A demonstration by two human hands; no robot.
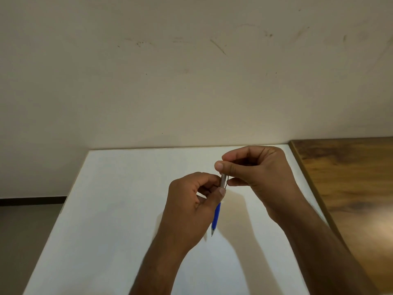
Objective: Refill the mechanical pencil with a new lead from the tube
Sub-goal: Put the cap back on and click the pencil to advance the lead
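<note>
A mechanical pencil (217, 216) with a blue grip, a grey upper barrel and a metal tip hangs nearly upright above the white table (119, 209), tip pointing down. My left hand (191, 207) grips its barrel, thumb against the grey part. My right hand (255, 173) is above it, thumb and forefinger pinched at the pencil's top end. What sits between those fingertips is hidden. No lead tube shows in this view.
The white table meets a scuffed cream wall (191, 71) at the back. A brown wooden surface (350, 177) adjoins the table's right edge. Grey floor (25, 235) lies past the left edge.
</note>
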